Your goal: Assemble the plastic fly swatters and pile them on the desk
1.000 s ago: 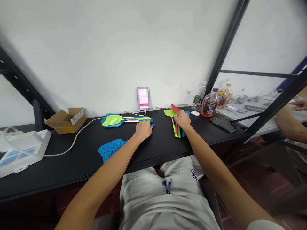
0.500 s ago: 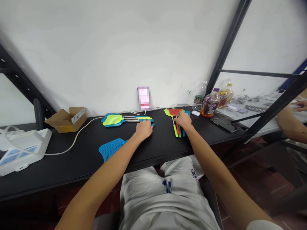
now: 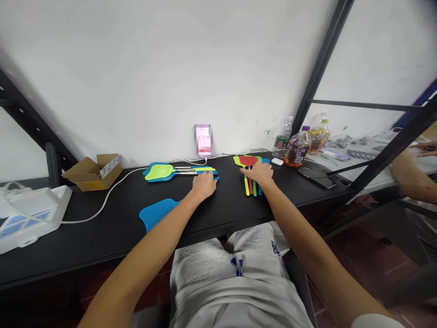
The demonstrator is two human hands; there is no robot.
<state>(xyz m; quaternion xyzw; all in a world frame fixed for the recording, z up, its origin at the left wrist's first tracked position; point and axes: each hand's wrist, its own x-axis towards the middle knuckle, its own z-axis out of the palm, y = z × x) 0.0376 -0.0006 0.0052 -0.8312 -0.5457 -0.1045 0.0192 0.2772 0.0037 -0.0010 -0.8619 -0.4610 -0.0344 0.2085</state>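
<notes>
My left hand lies at the handle end of a stack of fly swatters, its fingers curled over the blue and yellow-green handles. The stack's yellow-green head lies on top of blue ones and points left. Over the shafts of a second group, my right hand has its thumb stretched out to the left and its fingers apart. A red fly swatter lies there among green, yellow-green and blue ones, handles fanned toward me. Partly behind my left forearm is a separate blue fly swatter, its handle hidden.
A phone leans on the wall with a cable. At left are an open cardboard box and a white power strip. Bottles, a white case and a dark phone stand or lie at right, beside a black metal frame.
My right hand has opened from a pinch at the red swatter's handle, its thumb now stretched left. The red handle lies flat between the yellow-green and green ones. My left hand has stayed put.
</notes>
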